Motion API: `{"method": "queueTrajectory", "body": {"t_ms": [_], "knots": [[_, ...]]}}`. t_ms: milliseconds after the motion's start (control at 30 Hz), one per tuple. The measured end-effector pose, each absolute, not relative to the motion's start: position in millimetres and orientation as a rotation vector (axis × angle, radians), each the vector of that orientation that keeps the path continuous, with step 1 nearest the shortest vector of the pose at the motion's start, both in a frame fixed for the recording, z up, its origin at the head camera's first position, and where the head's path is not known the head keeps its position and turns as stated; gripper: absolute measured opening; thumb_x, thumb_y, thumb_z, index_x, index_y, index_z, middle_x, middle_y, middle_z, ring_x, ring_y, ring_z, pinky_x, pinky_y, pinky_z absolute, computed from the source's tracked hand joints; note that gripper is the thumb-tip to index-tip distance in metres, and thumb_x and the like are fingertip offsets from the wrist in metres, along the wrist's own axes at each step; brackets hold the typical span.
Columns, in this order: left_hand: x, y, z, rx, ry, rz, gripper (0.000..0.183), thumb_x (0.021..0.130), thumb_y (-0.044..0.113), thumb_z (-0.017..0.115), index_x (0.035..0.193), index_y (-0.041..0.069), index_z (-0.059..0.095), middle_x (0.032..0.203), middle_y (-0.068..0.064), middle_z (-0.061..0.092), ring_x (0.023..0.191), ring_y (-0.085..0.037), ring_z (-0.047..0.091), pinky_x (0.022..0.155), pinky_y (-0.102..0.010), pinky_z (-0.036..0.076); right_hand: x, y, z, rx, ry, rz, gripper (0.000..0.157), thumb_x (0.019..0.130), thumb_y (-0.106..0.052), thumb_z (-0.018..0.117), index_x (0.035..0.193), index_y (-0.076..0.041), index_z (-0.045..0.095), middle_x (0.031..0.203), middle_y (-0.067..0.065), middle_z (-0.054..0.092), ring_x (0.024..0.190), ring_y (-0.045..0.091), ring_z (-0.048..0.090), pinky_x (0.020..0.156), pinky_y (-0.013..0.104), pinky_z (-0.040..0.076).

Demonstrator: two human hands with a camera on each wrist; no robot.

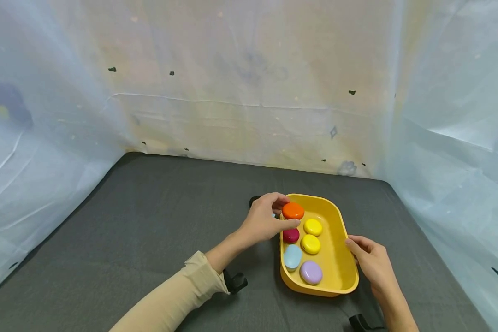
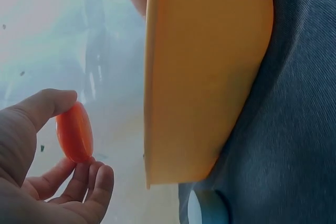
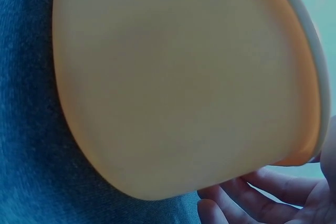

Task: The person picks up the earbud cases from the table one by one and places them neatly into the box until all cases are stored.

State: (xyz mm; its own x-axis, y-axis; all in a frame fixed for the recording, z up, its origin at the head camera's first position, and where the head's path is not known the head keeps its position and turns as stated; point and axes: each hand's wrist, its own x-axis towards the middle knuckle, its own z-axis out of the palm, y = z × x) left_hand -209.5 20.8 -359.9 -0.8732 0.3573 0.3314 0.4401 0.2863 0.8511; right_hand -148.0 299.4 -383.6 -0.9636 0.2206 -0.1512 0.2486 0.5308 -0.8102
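Observation:
My left hand [image 1: 267, 216] pinches a glossy orange disc [image 1: 293, 210] between thumb and fingertips, above the left rim of a yellow tray [image 1: 336, 258]. In the left wrist view the orange disc [image 2: 75, 132] stands on edge in the grip, apart from the tray wall [image 2: 205, 77]. My right hand [image 1: 371, 263] grips the tray's right rim, thumb on top and fingers below it. Inside the tray lie two yellow discs [image 1: 311, 244], a crimson disc [image 1: 291, 235], a light blue piece [image 1: 292, 257] and a lilac disc [image 1: 311, 272].
A light blue round piece [image 2: 207, 206] rests on the dark grey tabletop [image 1: 149, 230] beside the tray, mostly behind my left hand in the head view. A black object [image 1: 254, 200] shows there too. Printed sheets [image 1: 232, 69] hang behind and at both sides.

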Motion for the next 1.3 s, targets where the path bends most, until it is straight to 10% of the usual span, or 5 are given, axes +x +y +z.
{"method": "queueTrajectory", "body": {"t_ms": [1300], "knots": [[-191.7, 73.5, -372.5, -1.176, -2.538, -1.557, 0.051, 0.081, 0.028, 0.083, 0.121, 0.006, 0.061, 0.112, 0.002, 0.064, 0.101, -0.006, 0.060, 0.087, -0.015, 0.046, -139.2, 301.3, -382.8, 0.389, 2.747, -1.463, 0.050, 0.101, -0.035, 0.056, 0.133, 0.004, 0.057, 0.114, 0.013, 0.064, 0.093, 0.021, 0.056, 0.072, 0.026, 0.050]]}}
